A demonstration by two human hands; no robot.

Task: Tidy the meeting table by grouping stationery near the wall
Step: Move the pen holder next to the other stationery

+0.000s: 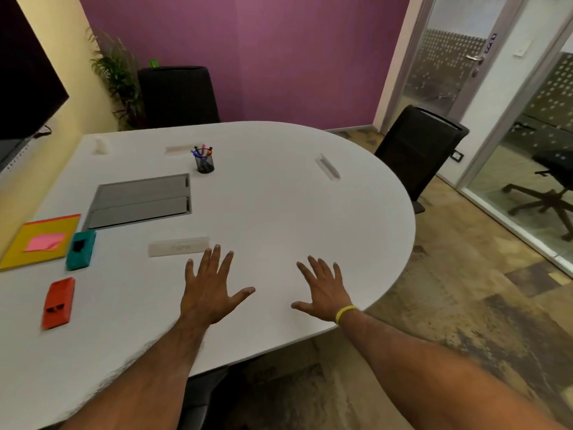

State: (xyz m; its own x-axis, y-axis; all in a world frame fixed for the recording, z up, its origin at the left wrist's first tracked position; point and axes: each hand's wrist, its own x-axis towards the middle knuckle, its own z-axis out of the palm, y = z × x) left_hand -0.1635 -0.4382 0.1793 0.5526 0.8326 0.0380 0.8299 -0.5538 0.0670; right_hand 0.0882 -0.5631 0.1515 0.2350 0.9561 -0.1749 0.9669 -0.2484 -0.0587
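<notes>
matt white table (279, 197); mesh metal pen cup (205, 164); grey metal panel (141, 200).

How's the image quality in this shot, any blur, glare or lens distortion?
Head view: wide-angle distortion bows the door frame and table edge; soft overall, with the forearm edges smeared; the clear plate near the left hand nearly vanishes against white; lighting even, no harsh glare; pen holder legible.

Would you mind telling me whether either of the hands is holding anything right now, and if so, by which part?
Nothing is held. The left hand and right hand are both spread open, fingers straight, over the white table.
</notes>
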